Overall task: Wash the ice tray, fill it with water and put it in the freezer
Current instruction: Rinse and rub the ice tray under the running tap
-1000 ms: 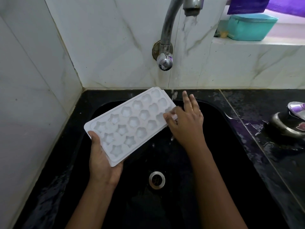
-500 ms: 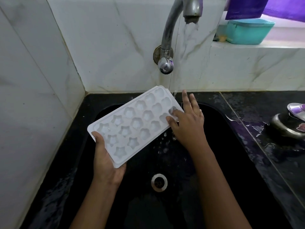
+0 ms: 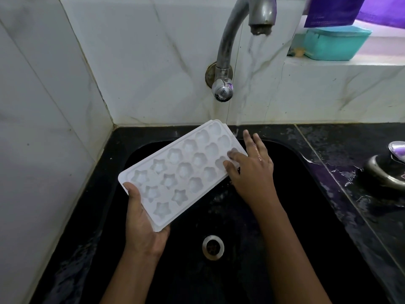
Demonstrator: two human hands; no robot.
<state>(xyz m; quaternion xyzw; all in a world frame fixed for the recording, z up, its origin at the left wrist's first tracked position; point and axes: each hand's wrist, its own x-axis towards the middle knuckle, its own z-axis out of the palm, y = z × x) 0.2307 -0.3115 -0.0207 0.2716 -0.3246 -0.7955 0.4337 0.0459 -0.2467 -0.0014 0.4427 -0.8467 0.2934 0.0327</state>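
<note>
Tray [image 3: 182, 172], white with star and round moulds, is held tilted above the sink [image 3: 285, 249], its long side running from near left to far right. The left hand [image 3: 144, 222] grips its near-left end: the thumb [image 3: 131, 189] lies on the top rim and the other fingers are curled underneath, clamped on the plastic. The right hand [image 3: 252, 170] is at the far-right end with its fingers [image 3: 256, 143] straight and spread apart; the thumb and forefinger tips rest on the end moulds while the other fingers reach past the tray's edge, wet and shiny. Water [image 3: 252, 73] pours from the tap [image 3: 230, 40] and falls just beside the tray's far corner, near the right hand's fingertips. Below, the drain [image 3: 213, 247] shows in the black basin. The dark surface [image 3: 350, 145] to the right is wet and carries a metal lid [image 3: 385, 172]. A teal box [image 3: 335, 43] stands on the ledge behind the tap, under a purple cloth [image 3: 335, 9].
</note>
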